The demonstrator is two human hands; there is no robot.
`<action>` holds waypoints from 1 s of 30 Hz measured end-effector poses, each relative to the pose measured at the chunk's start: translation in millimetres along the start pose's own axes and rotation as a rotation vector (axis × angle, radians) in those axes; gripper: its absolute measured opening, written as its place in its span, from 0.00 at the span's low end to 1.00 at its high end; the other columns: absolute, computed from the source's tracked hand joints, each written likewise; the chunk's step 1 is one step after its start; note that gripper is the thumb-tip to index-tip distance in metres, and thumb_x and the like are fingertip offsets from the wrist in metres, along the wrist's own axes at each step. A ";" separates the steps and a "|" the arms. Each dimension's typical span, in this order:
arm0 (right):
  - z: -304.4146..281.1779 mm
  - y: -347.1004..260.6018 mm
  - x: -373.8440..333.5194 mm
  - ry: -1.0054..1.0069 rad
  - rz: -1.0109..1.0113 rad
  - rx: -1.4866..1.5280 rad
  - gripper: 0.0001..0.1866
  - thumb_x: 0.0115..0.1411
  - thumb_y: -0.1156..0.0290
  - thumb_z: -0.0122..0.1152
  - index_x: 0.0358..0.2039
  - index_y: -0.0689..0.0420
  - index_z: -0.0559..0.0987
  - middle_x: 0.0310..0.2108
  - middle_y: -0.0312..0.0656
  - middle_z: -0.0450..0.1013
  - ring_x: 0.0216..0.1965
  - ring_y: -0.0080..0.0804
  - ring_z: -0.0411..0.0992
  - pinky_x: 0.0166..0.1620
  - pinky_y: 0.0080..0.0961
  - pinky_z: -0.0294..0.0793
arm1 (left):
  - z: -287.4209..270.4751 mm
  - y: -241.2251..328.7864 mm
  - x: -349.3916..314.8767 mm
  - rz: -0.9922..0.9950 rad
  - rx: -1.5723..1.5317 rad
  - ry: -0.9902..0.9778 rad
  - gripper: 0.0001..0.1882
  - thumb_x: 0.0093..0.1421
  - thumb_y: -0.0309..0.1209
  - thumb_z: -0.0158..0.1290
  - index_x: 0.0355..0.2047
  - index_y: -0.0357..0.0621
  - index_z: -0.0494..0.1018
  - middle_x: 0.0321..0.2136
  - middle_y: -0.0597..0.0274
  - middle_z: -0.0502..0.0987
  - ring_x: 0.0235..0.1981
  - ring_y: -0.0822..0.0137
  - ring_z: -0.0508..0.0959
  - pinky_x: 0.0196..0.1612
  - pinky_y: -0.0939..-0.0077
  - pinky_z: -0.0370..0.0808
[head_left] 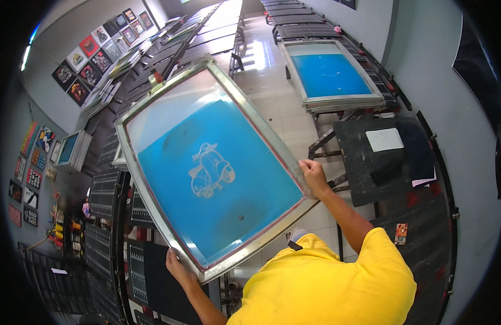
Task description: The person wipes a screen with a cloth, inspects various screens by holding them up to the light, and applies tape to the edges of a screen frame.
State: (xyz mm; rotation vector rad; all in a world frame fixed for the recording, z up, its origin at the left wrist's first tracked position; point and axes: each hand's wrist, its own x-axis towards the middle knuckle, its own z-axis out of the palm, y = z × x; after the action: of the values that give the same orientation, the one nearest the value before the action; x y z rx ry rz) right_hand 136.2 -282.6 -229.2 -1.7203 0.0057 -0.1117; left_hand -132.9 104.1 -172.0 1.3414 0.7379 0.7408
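A large screen printing frame (228, 130) is held up in front of me, tilted, between both my hands. Its metal rim surrounds blue-coated mesh, with a pale scooter drawing in the middle and an uncoated strip along the far end. My right hand (314, 177) is closed around the right rim near the close corner. Down at the lower left rim, my left hand (180, 268) grips the frame's edge, its fingers partly hidden behind. A small clamp-like fitting with a red part (156, 79) shows at the frame's far left edge.
More blue screen frames lie stacked (331, 73) on the right-hand table row. Nearer on the right, a black board (364, 168) carries a white sheet (385, 140) and dark cloth (414, 149). Long printing tables line the left, with another frame stack (74, 150). A tiled aisle (264, 92) runs between.
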 end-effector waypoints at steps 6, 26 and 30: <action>-85.4 12.4 81.3 0.180 -0.033 -0.033 0.14 0.64 0.68 0.54 0.38 0.67 0.81 0.29 0.35 0.77 0.32 0.19 0.71 0.38 0.20 0.70 | 136.6 -1.4 43.5 -0.093 -0.134 -0.115 0.20 0.67 0.33 0.47 0.52 0.29 0.68 0.45 0.55 0.74 0.47 0.67 0.74 0.51 0.73 0.70; -294.2 17.1 180.9 0.677 0.055 -0.203 0.14 0.61 0.71 0.55 0.41 0.68 0.81 0.35 0.41 0.79 0.36 0.26 0.74 0.42 0.24 0.71 | 492.5 -46.5 117.5 -0.224 -0.163 -0.843 0.22 0.65 0.33 0.51 0.54 0.26 0.66 0.44 0.53 0.75 0.43 0.68 0.75 0.48 0.77 0.72; -318.4 16.1 202.8 0.719 0.069 -0.264 0.14 0.61 0.71 0.56 0.40 0.69 0.81 0.34 0.42 0.79 0.36 0.26 0.74 0.42 0.23 0.71 | 540.9 -56.5 107.6 -0.163 0.000 -0.807 0.26 0.62 0.35 0.56 0.53 0.27 0.67 0.49 0.51 0.67 0.48 0.65 0.72 0.50 0.71 0.71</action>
State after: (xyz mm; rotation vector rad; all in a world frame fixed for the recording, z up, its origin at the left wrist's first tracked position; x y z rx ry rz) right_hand 314.3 -612.7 -183.6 -1.8532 0.6326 -0.6972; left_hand 373.9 -120.1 -186.9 1.4067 0.1895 0.0334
